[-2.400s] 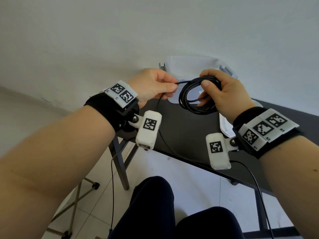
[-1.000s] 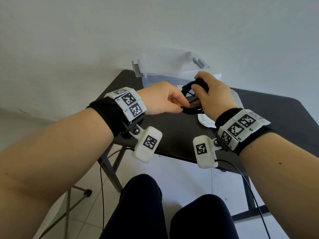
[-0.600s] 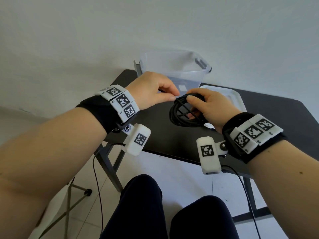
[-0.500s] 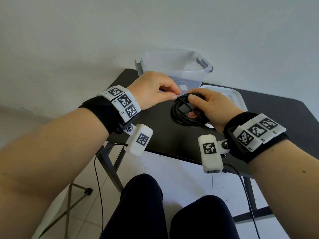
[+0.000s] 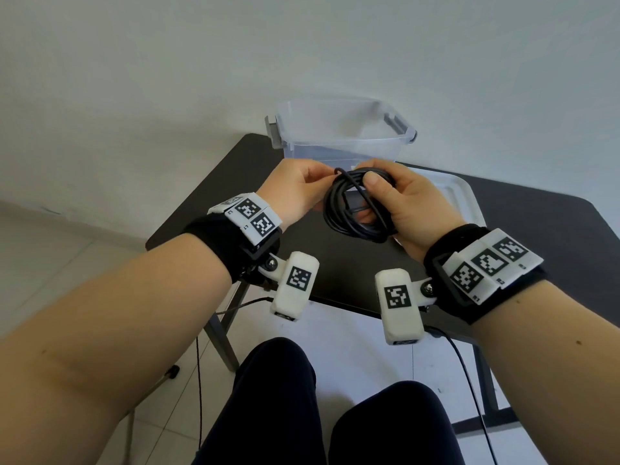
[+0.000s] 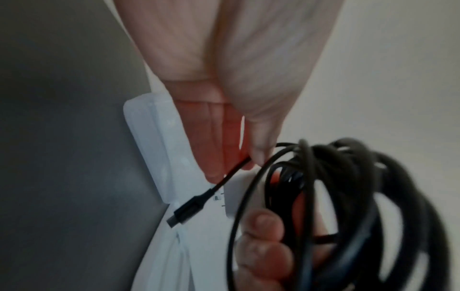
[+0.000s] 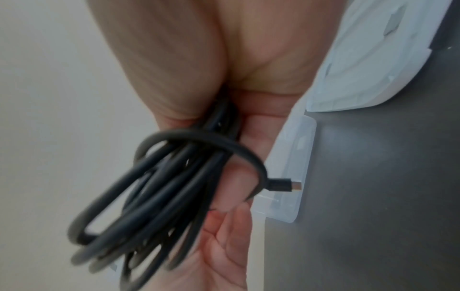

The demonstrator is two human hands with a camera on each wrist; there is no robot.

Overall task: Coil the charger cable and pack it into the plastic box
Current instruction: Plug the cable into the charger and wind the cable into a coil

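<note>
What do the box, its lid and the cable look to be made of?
Box: clear, slightly frosted plastic, since the wall shows through it; grey latch handles.
Lid: whitish translucent plastic, moulded ribs.
Charger cable: black, matte, rubbery-looking jacket that bends into loops; plug has a metal-looking tip.
Tabletop: dark and matte, material unclear.

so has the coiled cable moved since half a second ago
Yes: the coiled cable has risen toward the plastic box, gripped by the right hand.
</note>
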